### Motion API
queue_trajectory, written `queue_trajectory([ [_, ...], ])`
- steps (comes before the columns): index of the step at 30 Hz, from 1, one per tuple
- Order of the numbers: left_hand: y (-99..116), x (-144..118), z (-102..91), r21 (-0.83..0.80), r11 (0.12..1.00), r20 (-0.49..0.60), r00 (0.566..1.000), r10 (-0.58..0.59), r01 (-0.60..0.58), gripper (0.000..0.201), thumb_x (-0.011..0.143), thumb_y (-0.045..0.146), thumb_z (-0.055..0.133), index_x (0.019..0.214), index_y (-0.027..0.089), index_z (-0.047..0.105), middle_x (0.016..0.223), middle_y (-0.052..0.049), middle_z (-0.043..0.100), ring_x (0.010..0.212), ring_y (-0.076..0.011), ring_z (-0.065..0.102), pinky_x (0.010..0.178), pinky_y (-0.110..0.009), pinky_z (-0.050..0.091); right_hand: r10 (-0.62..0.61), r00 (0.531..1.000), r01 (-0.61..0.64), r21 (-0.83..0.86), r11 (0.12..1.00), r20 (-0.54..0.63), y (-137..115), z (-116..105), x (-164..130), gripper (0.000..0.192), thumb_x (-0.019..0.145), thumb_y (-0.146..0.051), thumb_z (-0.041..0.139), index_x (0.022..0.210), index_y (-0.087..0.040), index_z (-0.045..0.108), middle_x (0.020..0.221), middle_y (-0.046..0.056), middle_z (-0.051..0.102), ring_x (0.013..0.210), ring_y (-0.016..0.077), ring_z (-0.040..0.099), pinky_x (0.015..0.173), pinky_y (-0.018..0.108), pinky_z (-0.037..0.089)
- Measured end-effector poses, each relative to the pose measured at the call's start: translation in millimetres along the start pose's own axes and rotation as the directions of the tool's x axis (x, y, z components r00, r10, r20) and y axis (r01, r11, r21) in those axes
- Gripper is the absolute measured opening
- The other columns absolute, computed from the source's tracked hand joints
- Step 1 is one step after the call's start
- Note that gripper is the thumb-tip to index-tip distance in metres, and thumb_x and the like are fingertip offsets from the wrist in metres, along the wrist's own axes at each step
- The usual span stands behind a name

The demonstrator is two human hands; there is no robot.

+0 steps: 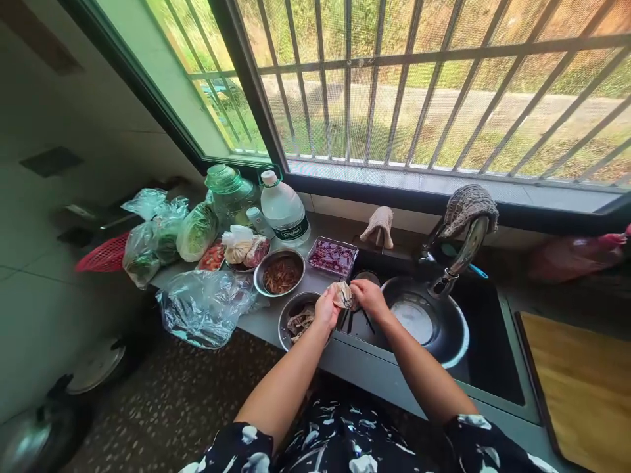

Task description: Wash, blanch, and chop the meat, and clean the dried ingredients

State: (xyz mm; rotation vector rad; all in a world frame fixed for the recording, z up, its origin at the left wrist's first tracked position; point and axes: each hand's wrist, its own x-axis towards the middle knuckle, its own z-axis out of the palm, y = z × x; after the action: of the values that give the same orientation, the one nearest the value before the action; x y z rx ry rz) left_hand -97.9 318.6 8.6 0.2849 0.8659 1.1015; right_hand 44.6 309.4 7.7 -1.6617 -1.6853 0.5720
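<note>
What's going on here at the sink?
A person stands at a kitchen counter under a barred window, both hands together at the left edge of the sink. The left hand and right hand hold a small pale piece of food between them; what it is, I cannot tell. Just below sits a metal bowl with similar pieces. A dark pan lies in the sink under the tap. Further left are a bowl of brownish food, a tray of red pieces and a water bottle.
</note>
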Motion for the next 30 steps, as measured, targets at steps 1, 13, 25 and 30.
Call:
queue_trajectory([
  [1, 0, -1, 0.6, 0.016, 1.000, 0.010, 1.000, 0.001, -0.001, 0.018, 0.077, 0.025, 0.061, 0.090, 0.013, 0.060, 0.085, -0.007, 0.067, 0.070, -0.0140, 0.063, 0.065, -0.027, 0.051, -0.018, 0.999, 0.017, 0.021, 1.000, 0.028, -5, 5, -3, 0.030, 0.078, -0.036, 0.051, 0.098, -0.019, 0.066, 0.094, 0.006, 0.064, 0.083, 0.0154, 0.057, 0.077, 0.025, 0.041],
  [13, 5, -2, -7.0, 0.218, 0.973, 0.017, 0.996, -0.085, 0.080, 0.013, 0.081, 0.024, 0.055, 0.085, 0.012, 0.059, 0.068, -0.004, 0.064, 0.052, -0.0110, 0.057, 0.052, -0.024, 0.047, 0.222, 0.888, -0.445, 0.633, 0.634, 0.402, 9, 10, -7, 0.045, 0.060, -0.046, 0.067, 0.088, -0.011, 0.065, 0.061, -0.001, 0.060, 0.052, 0.0079, 0.050, 0.055, 0.023, 0.041],
  [25, -14, 19, -15.4, 0.403, 0.911, -0.032, 0.996, -0.081, 0.087, 0.014, 0.076, 0.024, 0.060, 0.071, 0.010, 0.062, 0.059, -0.004, 0.063, 0.048, -0.0099, 0.054, 0.052, -0.021, 0.042, 0.242, 0.755, -0.637, 0.595, 0.490, 0.610, 44, -22, 6, 0.027, 0.059, -0.029, 0.072, 0.077, -0.010, 0.065, 0.058, 0.002, 0.062, 0.046, 0.0067, 0.049, 0.042, 0.018, 0.033],
  [30, -23, 25, -13.9, 0.379, 0.923, -0.005, 0.998, -0.070, 0.067, 0.014, 0.076, 0.023, 0.060, 0.071, 0.011, 0.062, 0.059, -0.004, 0.063, 0.050, -0.0104, 0.056, 0.053, -0.021, 0.042, 0.331, 0.684, -0.729, 0.610, 0.311, 0.650, 59, -21, 8, 0.014, 0.065, -0.017, 0.067, 0.076, -0.010, 0.061, 0.063, 0.006, 0.064, 0.045, 0.0066, 0.050, 0.041, 0.017, 0.037],
])
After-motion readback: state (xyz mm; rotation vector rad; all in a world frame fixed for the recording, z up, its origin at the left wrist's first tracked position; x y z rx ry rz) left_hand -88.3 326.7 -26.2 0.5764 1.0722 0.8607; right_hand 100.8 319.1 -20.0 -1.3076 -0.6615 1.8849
